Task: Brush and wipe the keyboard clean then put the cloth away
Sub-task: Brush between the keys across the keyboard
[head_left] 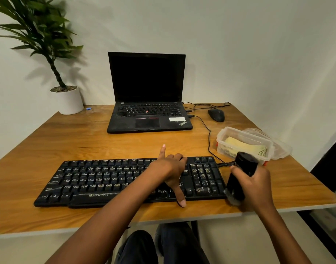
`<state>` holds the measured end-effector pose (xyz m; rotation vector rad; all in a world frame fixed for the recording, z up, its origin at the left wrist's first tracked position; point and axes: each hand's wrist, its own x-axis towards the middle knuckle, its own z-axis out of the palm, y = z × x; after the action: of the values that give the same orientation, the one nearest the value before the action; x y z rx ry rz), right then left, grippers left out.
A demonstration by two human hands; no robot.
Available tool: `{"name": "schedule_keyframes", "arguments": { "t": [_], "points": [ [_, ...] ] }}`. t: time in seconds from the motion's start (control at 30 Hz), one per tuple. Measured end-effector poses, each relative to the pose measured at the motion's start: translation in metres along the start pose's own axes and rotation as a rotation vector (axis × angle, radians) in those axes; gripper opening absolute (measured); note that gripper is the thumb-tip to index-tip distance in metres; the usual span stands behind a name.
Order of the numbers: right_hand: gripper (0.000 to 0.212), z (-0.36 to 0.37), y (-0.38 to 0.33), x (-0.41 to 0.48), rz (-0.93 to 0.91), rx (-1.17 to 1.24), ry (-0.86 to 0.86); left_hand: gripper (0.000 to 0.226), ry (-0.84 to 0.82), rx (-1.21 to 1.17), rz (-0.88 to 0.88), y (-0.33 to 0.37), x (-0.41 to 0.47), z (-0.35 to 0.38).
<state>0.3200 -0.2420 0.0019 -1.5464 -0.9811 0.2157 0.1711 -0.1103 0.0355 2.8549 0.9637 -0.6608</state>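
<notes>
A wooden tabletop stands against a pale wall, carrying a potted plant, an open laptop and a mouse. At right, a clear plastic container holds the folded yellow cloth, with its lid just beside it. The black keyboard lies along the near edge. The left hand rests on it, fingers spread. The right hand has its fingers clamped on a black brush at the keyboard's right end.
</notes>
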Motion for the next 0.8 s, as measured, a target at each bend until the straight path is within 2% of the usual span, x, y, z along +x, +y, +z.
{"name": "schedule_keyframes", "arguments": {
  "t": [0.1,0.23,0.4,0.53,0.63,0.8],
  "points": [
    [0.027,0.012,-0.012,0.017,-0.04,0.043,0.039,0.13,-0.004,-0.005,0.001,0.0,0.0,-0.001],
    [0.015,0.032,-0.006,0.016,-0.051,-0.05,-0.024,0.132,-0.006,0.0,0.003,-0.001,0.001,0.0],
    [0.014,0.031,-0.005,0.027,0.039,-0.204,-0.119,0.131,0.002,0.006,0.001,0.0,0.002,-0.001],
    [0.012,0.041,-0.013,0.029,-0.007,-0.147,-0.018,0.129,0.001,0.012,0.002,0.0,0.001,-0.001],
    [0.015,0.046,-0.006,0.013,-0.076,-0.203,0.0,0.129,0.0,0.018,0.002,0.0,0.001,-0.002],
    [0.015,0.04,-0.009,0.035,0.051,-0.278,-0.106,0.131,-0.003,0.012,0.0,0.0,0.001,-0.002]
  ]
}}
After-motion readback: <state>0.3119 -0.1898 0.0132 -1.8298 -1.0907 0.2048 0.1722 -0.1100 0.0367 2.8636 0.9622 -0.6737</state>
